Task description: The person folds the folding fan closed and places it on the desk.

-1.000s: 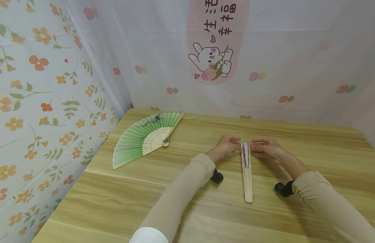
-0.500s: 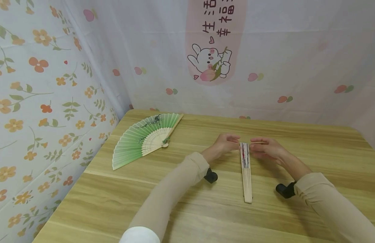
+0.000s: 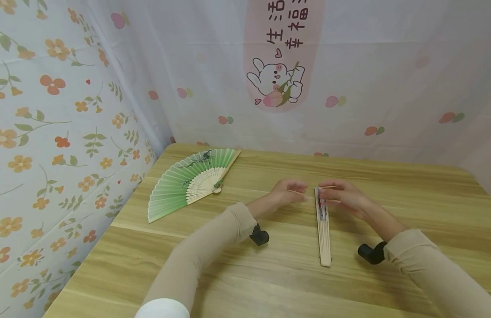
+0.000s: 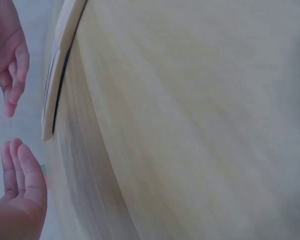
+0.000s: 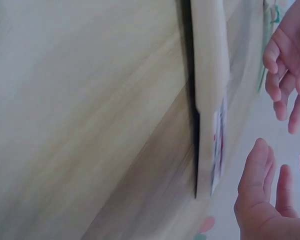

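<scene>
A folded hand fan [image 3: 324, 234] with pale ribs and a white, red-marked printed end lies on the wooden table, pointing away from me. Over its far end hovers my right hand [image 3: 345, 198], fingers relaxed and overlapping the fan in the head view. My left hand [image 3: 287, 193] is raised to the left of the fan, its fingers loosely spread. In the left wrist view the fan [image 4: 60, 65] lies flat on the table, with my left hand [image 4: 25, 190] apart from it. The right wrist view shows the fan [image 5: 210, 75] beside my right hand [image 5: 262, 200]. Neither hand grips anything.
A spread green folding fan [image 3: 174, 190] with a dark branch print lies at the table's back left. The wooden table [image 3: 261, 274] meets a white curtain [image 3: 388, 88] behind and a flowered cloth [image 3: 70, 154] on the left.
My left hand has moved left, away from the folded fan. My right hand has shifted slightly left, over the fan's far end. Both fans have stayed in place.
</scene>
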{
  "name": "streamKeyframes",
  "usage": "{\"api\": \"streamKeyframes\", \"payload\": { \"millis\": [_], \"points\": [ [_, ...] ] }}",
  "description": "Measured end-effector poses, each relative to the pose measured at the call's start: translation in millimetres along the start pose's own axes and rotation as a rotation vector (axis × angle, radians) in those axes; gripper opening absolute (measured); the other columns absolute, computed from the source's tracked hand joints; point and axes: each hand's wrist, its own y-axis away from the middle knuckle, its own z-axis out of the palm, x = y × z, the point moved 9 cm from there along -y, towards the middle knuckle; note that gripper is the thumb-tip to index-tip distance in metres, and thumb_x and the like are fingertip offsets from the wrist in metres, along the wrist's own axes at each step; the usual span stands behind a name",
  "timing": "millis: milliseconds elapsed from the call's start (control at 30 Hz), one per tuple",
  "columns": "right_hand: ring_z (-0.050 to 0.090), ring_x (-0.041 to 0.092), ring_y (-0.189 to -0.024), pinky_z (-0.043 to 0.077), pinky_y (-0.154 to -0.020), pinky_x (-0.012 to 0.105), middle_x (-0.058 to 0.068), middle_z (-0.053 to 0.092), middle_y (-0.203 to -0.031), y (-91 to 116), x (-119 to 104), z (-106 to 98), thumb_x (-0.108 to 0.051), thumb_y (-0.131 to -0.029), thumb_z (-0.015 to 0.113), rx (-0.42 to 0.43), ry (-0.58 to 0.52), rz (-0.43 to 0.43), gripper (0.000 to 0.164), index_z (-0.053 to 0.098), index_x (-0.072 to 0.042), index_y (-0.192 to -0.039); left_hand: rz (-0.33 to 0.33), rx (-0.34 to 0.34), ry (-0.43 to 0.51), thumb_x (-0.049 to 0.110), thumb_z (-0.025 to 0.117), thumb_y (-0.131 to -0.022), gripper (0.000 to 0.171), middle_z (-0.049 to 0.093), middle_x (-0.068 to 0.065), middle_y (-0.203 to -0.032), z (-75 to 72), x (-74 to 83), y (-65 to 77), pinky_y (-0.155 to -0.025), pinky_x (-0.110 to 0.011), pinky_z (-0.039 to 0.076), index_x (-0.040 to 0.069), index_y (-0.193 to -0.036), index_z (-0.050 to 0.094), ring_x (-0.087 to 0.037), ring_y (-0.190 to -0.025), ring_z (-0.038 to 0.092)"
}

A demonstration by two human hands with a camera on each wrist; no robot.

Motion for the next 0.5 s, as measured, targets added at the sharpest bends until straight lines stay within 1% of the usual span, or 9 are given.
{"api": "streamKeyframes", "payload": {
  "millis": [67, 200, 333, 400, 500],
  "points": [
    [0.053, 0.017, -0.1, 0.04, -0.092, 0.043, 0.023, 0.04, -0.123, 0, -1, 3, -0.014, -0.09, 0.051, 0.002, 0.007, 0.003, 0.055, 0.025, 0.014, -0.13, 0.014, -0.013, -0.011, 0.003, 0.066, -0.077, 0.043, 0.057, -0.014, -0.112, -2.4, 0.4, 4.7, -0.076, -0.028, 0.05, 0.003, -0.118, 0.055, -0.011, -0.089, 0.056],
    [0.05, 0.023, -0.105, 0.04, -0.092, 0.043, 0.027, 0.035, -0.125, 0, -4, 9, -0.016, -0.092, 0.05, 0.006, 0.025, -0.005, 0.052, 0.027, 0.013, -0.129, 0.031, -0.036, 0.012, 0.005, 0.065, -0.078, 0.043, 0.054, -0.015, -0.116, -10.5, 0.7, 14.6, -0.079, -0.03, 0.049, 0.002, -0.12, 0.053, -0.013, -0.09, 0.056],
    [0.046, 0.031, -0.109, 0.04, -0.091, 0.044, 0.032, 0.03, -0.128, -1, -8, 16, -0.017, -0.093, 0.047, 0.008, 0.044, -0.023, 0.05, 0.028, 0.013, -0.129, 0.044, -0.029, 0.043, 0.004, 0.064, -0.079, 0.044, 0.052, -0.018, -0.119, -24.9, -0.6, 24.7, -0.081, -0.033, 0.048, 0.001, -0.121, 0.052, -0.016, -0.093, 0.056],
    [0.044, 0.035, -0.11, 0.039, -0.091, 0.046, 0.033, 0.03, -0.129, -2, -9, 20, -0.015, -0.093, 0.046, 0.006, 0.05, -0.03, 0.049, 0.028, 0.013, -0.129, 0.055, -0.027, 0.034, 0.004, 0.063, -0.08, 0.044, 0.051, -0.018, -0.119, -33.1, -2.1, 30.3, -0.082, -0.032, 0.048, 0.0, -0.122, 0.051, -0.016, -0.094, 0.056],
    [0.042, 0.038, -0.112, 0.039, -0.091, 0.047, 0.034, 0.031, -0.128, -3, -10, 25, -0.014, -0.093, 0.045, 0.008, 0.062, -0.031, 0.048, 0.029, 0.013, -0.129, 0.065, -0.029, -0.004, 0.006, 0.062, -0.081, 0.044, 0.051, -0.018, -0.12, -44.9, -5.3, 40.0, -0.081, -0.03, 0.048, 0.001, -0.123, 0.05, -0.017, -0.096, 0.056]
  ]
}}
